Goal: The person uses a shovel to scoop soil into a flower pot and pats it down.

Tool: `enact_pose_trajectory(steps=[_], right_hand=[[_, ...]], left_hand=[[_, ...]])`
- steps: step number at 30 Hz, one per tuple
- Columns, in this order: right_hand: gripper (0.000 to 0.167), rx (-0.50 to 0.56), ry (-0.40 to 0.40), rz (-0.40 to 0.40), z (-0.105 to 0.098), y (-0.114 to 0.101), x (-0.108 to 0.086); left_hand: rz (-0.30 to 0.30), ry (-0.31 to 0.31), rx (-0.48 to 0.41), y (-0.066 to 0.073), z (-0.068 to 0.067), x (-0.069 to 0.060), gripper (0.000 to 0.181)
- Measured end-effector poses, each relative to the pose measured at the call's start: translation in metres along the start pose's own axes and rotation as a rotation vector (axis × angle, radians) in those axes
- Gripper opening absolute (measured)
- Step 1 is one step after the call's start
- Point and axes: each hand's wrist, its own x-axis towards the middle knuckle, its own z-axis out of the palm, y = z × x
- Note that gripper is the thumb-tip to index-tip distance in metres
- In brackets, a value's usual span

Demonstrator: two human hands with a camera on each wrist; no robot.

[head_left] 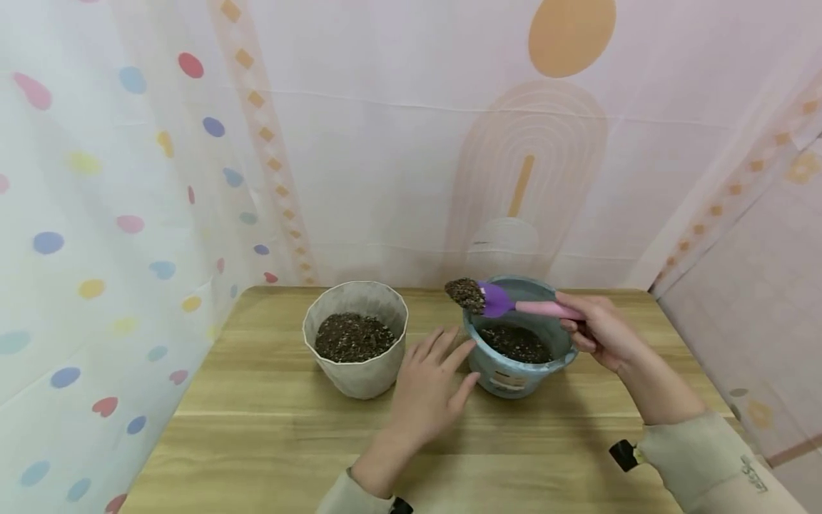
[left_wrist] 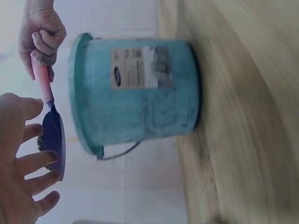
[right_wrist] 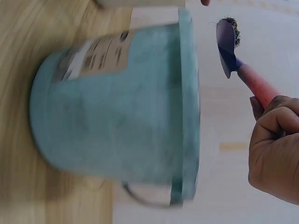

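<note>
My right hand grips the pink handle of a small garden trowel above a blue bucket. Dark soil is heaped on the trowel's purple blade, which reaches past the bucket's left rim. More soil lies inside the bucket. Between the bucket and a whitish pot, my left hand is held with its fingers spread and nothing in it. That pot holds dark soil too. In the left wrist view, the left fingers appear in front of the trowel blade.
Both containers stand on a wood-grain table. A patterned curtain hangs close behind the table and along its left side. The bucket's thin wire handle hangs down at its side.
</note>
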Motion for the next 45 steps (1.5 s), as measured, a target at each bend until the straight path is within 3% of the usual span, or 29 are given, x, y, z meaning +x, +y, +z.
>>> enact_pose_trajectory(steps=[5,8,15,20,23,28,31,33,36,39,43,45], right_hand=[[0.037,0.022,0.041,0.063,0.029,-0.003,0.021],[0.036,0.006,-0.003,0.061,0.048,0.000,0.037],[0.040,-0.199,-0.098,0.025,0.088,0.009,0.067],[0.038,-0.340,-0.080,-0.021,0.109,0.019,0.082],[0.031,-0.503,-0.057,-0.135,0.122,0.025,0.087],[0.022,-0.850,0.009,-0.448,0.137,0.030,0.084],[0.019,-0.898,0.031,-0.608,0.145,0.030,0.084],[0.019,-0.891,0.025,-0.671,0.151,0.030,0.085],[0.019,-0.899,-0.023,-0.676,0.163,0.031,0.089],[0.018,-1.006,-0.051,-0.653,0.176,0.033,0.093],[0.014,-1.195,-0.012,-0.604,0.183,0.029,0.093],[0.013,-1.264,0.018,-0.542,0.182,0.023,0.090]], left_hand=[[-0.026,0.094,-0.037,-0.013,-0.010,-0.009,0.041],[-0.054,0.157,-0.054,-0.022,-0.015,-0.016,0.037],[-0.071,0.337,-0.071,-0.043,-0.017,-0.031,0.026],[-0.099,0.375,-0.043,-0.053,-0.015,-0.039,0.023],[-0.117,0.375,-0.030,-0.058,-0.014,-0.044,0.023],[-0.112,0.397,-0.025,-0.063,-0.009,-0.050,0.025],[-0.106,0.421,-0.034,-0.067,-0.006,-0.052,0.025],[-0.104,0.438,-0.046,-0.069,-0.006,-0.053,0.023],[-0.101,0.457,-0.057,-0.071,-0.006,-0.055,0.021],[-0.103,0.470,-0.052,-0.073,-0.008,-0.056,0.018],[-0.098,0.483,-0.037,-0.074,-0.009,-0.056,0.019],[-0.095,0.494,-0.035,-0.074,-0.010,-0.055,0.020]])
